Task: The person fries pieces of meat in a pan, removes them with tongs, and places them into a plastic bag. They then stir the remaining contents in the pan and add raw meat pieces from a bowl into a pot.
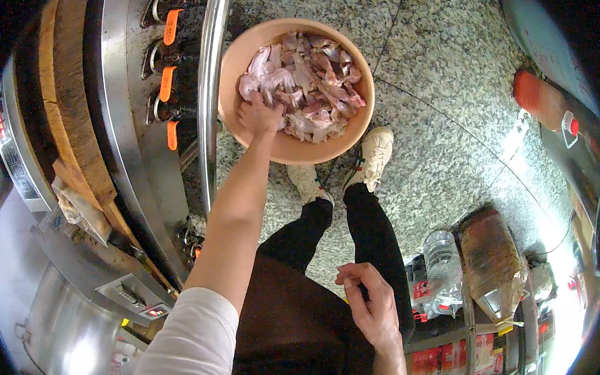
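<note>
A round, peach-coloured basin (294, 153) stands on the speckled floor in front of my feet. Pieces of raw, pale pink meat (311, 93) with skin on them lie heaped inside it. My left hand (259, 115) reaches down into the basin at its lower left and touches the pieces; its fingertips are partly hidden among them, and I cannot tell whether they grip one. Over my right leg, away from the basin, hangs my right hand (368, 297), with its fingers loosely curled and nothing seen in them.
A steel rail (210, 89) runs along the basin's left side, beside valves with orange handles (166, 84). Thick wooden boards (81, 97) lie on the counter. Plastic bottles (442, 263) and a large brown-stained container (491, 261) stand at lower right; a red-capped jug (545, 102) is further up.
</note>
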Demonstrator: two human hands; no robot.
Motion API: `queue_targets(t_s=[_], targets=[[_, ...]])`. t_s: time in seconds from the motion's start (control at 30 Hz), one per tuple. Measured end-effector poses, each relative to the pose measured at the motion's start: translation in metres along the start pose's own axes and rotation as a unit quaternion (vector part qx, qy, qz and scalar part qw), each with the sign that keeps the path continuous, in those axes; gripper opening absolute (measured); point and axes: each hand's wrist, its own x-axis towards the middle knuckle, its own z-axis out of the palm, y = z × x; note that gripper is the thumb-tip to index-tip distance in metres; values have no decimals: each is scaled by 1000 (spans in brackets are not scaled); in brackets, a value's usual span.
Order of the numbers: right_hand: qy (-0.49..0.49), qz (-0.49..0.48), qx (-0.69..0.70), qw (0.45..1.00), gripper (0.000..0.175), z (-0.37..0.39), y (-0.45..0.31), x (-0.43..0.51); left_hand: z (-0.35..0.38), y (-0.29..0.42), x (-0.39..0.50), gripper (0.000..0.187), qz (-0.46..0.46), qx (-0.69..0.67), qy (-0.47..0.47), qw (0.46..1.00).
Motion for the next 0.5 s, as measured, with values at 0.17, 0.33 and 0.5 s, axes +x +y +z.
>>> queue_targets(t_s=[0.17, 0.33, 0.5], targets=[[2, -2, -6, 1000, 15, -1, -2, 4, 5, -6, 1, 54, 27, -94, 19, 995], [4, 13, -8, 1000, 16, 3, -6, 6, 7, -12, -1, 42, 50, -91, 22, 994], [3, -31, -8, 999, 16, 7, 0, 7, -8, -9, -15, 42, 115, -87, 47, 988]])
